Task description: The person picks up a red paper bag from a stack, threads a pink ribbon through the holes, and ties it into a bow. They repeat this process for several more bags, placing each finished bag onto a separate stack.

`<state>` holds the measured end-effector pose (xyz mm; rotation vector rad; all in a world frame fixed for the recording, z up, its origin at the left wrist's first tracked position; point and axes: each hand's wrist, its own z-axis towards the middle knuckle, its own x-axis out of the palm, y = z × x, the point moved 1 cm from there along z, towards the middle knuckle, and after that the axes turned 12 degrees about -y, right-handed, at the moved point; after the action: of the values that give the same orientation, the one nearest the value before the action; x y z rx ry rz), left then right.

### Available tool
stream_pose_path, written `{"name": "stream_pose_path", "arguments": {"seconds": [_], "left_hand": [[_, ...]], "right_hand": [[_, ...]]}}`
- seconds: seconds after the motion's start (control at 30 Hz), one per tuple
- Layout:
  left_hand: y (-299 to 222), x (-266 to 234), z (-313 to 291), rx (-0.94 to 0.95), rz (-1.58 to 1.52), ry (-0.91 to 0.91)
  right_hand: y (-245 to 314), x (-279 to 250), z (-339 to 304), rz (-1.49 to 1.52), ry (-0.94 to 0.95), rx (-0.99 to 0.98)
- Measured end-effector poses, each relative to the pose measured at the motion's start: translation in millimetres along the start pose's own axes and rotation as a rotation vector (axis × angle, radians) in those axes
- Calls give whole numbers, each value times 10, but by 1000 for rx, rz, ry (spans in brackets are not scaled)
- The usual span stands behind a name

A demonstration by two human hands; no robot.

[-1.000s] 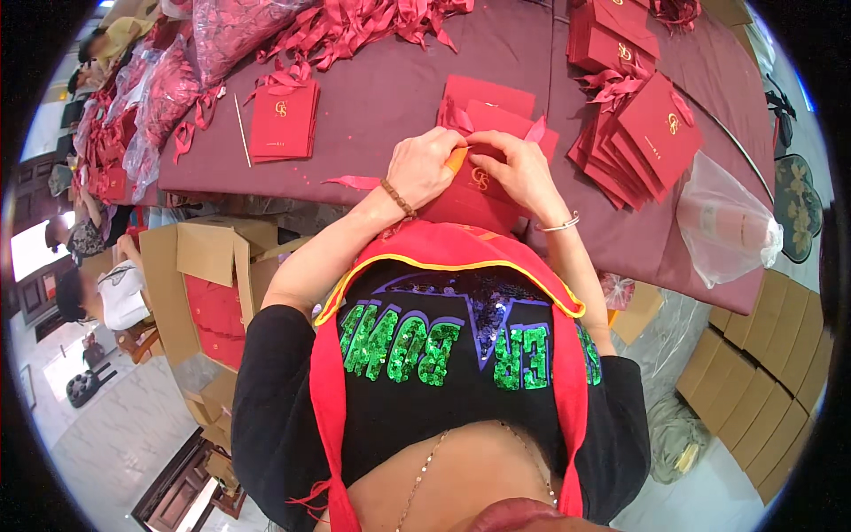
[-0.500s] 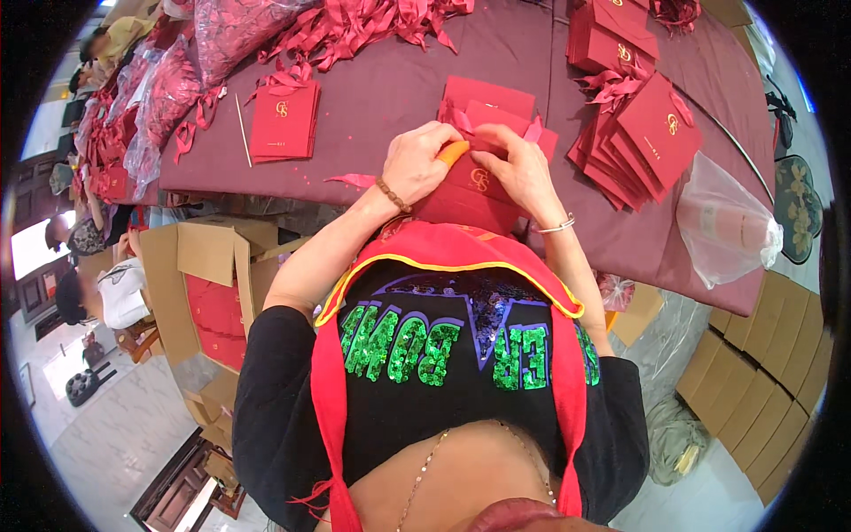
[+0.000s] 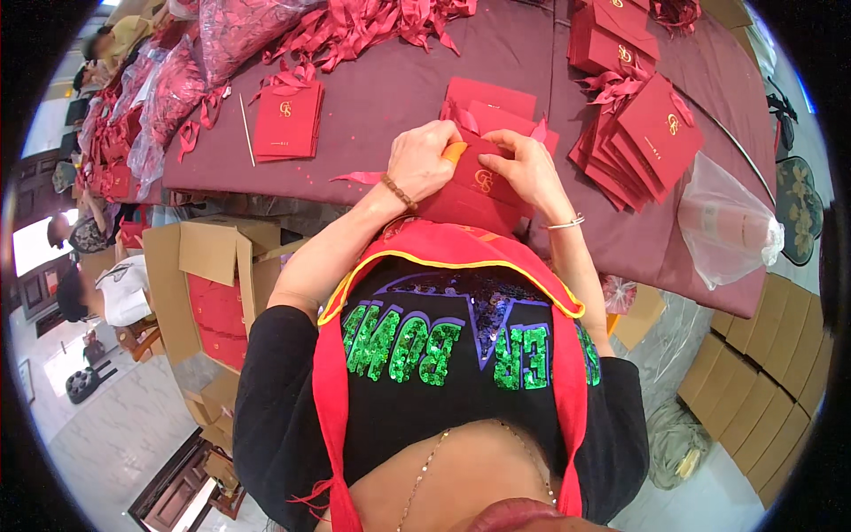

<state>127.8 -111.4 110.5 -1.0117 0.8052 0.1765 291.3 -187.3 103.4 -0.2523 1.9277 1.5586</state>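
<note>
Head view: we saw a red gift bag (image 3: 479, 182) at the near edge of the maroon table (image 3: 381, 115), a stack of red bags (image 3: 647, 133) to its right and loose ribbons (image 3: 355, 27) beyond. Our left hand (image 3: 421, 160) and right hand (image 3: 527, 168) pinched the bag together, wrists bent.

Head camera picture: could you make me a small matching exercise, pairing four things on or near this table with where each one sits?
Things:
1. red folded card
2. single red bag with ribbon
3. clear plastic bag
4. open cardboard box

Places:
A. on the floor, below the table's left edge
B. held in both hands
C. alone on the left of the tablecloth
D. at the table's right edge

Pairs: 1-B, 2-C, 3-D, 4-A
</note>
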Motion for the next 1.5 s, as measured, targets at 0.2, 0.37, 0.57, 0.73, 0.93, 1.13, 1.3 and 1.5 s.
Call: {"name": "stream_pose_path", "arguments": {"seconds": [0.2,0.37,0.57,0.73,0.93,1.13,1.3,1.5], "left_hand": [[-25,-37,2,-3,-7,44],[-31,-46,20,-10,29,57],[-92,58,-49,402,306,-111],[-25,-20,-28,499,246,-39],[9,-93,87,446,219,-15],[211,-205,376,91,34,343],[113,-243,665,173,244,845],[283,6,781,-9,-104,1068]], "right_hand": [[-31,20,4,59,21,10],[-78,52,-1,90,9,-34],[33,38,-40,78,11,-84],[39,2,-74,73,-29,-43],[105,1,-80,-1,0,-116],[255,-7,-151,-147,-34,-260],[285,66,-215,-203,-129,-454],[298,35,-215,-250,-118,-478]]}}
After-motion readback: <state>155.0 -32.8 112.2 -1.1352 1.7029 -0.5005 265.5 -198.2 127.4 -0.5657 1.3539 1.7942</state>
